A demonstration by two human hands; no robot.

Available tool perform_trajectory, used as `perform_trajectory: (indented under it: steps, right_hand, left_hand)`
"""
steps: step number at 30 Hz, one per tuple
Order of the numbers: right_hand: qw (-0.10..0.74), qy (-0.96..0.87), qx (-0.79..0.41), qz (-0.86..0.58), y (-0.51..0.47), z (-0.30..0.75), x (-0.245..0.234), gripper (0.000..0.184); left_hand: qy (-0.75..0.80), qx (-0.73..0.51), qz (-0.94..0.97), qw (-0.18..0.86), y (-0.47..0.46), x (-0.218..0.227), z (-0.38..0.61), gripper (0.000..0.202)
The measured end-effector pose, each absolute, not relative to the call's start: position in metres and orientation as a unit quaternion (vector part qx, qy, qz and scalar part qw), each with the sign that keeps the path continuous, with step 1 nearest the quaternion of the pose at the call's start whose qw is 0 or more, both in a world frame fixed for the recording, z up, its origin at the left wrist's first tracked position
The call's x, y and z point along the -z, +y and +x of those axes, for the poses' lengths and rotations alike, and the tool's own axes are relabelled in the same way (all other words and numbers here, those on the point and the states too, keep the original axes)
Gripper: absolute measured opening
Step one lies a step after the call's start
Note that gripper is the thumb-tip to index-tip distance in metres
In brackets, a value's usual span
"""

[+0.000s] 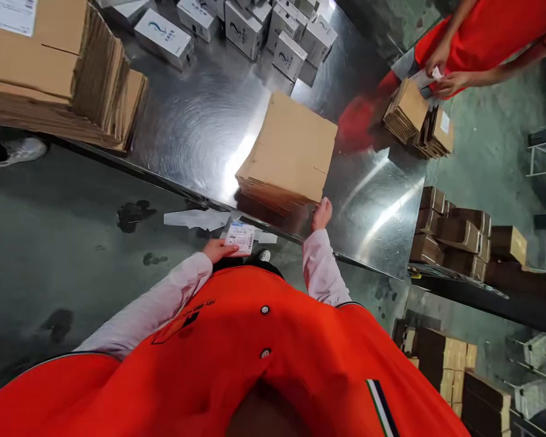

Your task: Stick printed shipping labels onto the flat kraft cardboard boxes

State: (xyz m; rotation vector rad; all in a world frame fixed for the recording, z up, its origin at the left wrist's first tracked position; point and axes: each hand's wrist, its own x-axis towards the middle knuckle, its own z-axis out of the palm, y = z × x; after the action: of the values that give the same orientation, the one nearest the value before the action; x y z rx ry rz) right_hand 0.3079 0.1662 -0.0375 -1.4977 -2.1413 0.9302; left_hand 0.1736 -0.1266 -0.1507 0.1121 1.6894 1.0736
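Observation:
My left hand pinches a white barcode label sheet just below the near edge of a stainless steel table. My right hand rises at that edge, its fingertips against the near corner of a stack of flattened brown cardboard. The stack lies on the steel, tilted slightly, and nothing shows gripped in my right hand. Both my sleeves are pale pink under an orange-red vest.
A large cardboard pile fills the table's left end, and white boxes stand at the far end. A co-worker's hands work at a smaller cardboard stack. Brown boxes sit right. Crumpled white paper lies below the edge.

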Motion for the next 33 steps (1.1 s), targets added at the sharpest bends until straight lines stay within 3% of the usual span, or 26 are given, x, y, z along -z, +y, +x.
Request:
perform_trajectory:
  steps: [2, 4, 6, 9, 10, 13, 16, 19, 23, 26, 30, 33]
  right_hand:
    - [0.224, -0.734, -0.304, -0.565, 0.145, 0.33, 0.03, 0.061]
    - [0.229, -0.755, -0.334, -0.516, 0.119, 0.342, 0.018, 0.047]
    - [0.186, -0.806, -0.396, -0.398, 0.099, 0.342, 0.002, 0.034]
    - [0.102, -0.844, -0.462, -0.253, 0.09, 0.332, -0.028, 0.049]
    - [0.091, -0.844, -0.474, -0.235, 0.091, 0.329, -0.038, 0.044]
    - [0.12, -0.822, -0.501, -0.242, 0.101, 0.324, -0.064, 0.019]
    - [0.179, -0.761, -0.551, -0.292, 0.107, 0.319, -0.081, 0.024]
    - [0.175, -0.716, -0.598, -0.315, 0.11, 0.306, -0.093, 0.028]
    - [0.194, -0.716, -0.586, -0.327, 0.113, 0.285, -0.109, 0.023]
    - [0.241, -0.737, -0.537, -0.331, 0.117, 0.275, -0.122, 0.029]
    - [0.181, -0.791, -0.493, -0.315, 0.133, 0.265, -0.139, 0.019]
    - [0.165, -0.826, -0.468, -0.267, 0.156, 0.252, -0.147, 0.017]
  left_hand:
    - [0.711, -0.464, 0.066, 0.524, -0.13, 0.14, 0.181, 0.029]
    - [0.699, -0.489, 0.103, 0.511, -0.123, 0.123, 0.188, 0.031]
    - [0.676, -0.512, 0.149, 0.508, -0.107, 0.102, 0.193, 0.035]
    - [0.654, -0.525, 0.217, 0.5, -0.077, 0.065, 0.2, 0.043]
    - [0.657, -0.526, 0.235, 0.487, -0.068, 0.052, 0.203, 0.045]
    - [0.69, -0.527, 0.263, 0.421, -0.05, 0.02, 0.209, 0.048]
    - [0.709, -0.531, 0.293, 0.36, -0.042, -0.003, 0.207, 0.047]
    - [0.696, -0.536, 0.338, 0.338, -0.038, -0.017, 0.194, 0.043]
    - [0.674, -0.548, 0.345, 0.356, -0.029, -0.026, 0.17, 0.043]
    - [0.657, -0.573, 0.343, 0.35, -0.02, -0.034, 0.162, 0.04]
    - [0.638, -0.616, 0.31, 0.343, -0.01, -0.053, 0.161, 0.04]
    - [0.624, -0.621, 0.252, 0.403, -0.002, -0.064, 0.158, 0.047]
